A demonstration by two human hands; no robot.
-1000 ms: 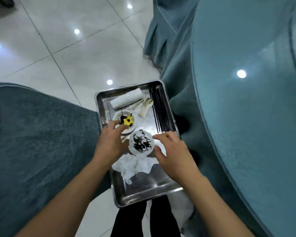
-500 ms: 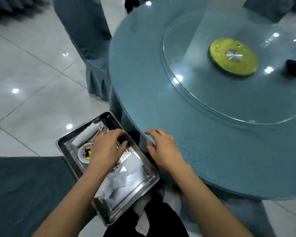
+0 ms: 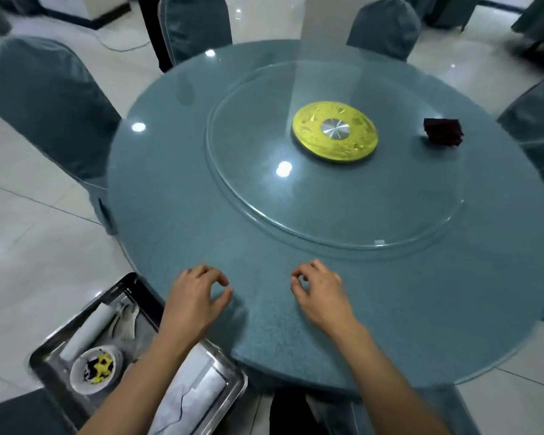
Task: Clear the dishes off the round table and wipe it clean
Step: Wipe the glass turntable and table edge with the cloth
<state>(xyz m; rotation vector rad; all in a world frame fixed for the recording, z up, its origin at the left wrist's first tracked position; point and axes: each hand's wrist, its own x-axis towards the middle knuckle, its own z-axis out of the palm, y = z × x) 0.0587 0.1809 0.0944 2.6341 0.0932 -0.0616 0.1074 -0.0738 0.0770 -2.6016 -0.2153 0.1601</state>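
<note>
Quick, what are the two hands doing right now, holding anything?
Left hand: open, fingers loosely curled over the round table, holding nothing.
Right hand: open, fingers loosely curled over the table, holding nothing.

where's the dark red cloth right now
In the head view, the dark red cloth sits crumpled on the far right of the round table, on the glass turntable, right of its yellow hub.

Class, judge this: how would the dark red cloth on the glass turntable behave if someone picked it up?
The dark red cloth sits crumpled in folds, so it probably hangs limp when lifted. It looks light for its size. On the smooth glass turntable it would likely slide easily if pushed.
</note>
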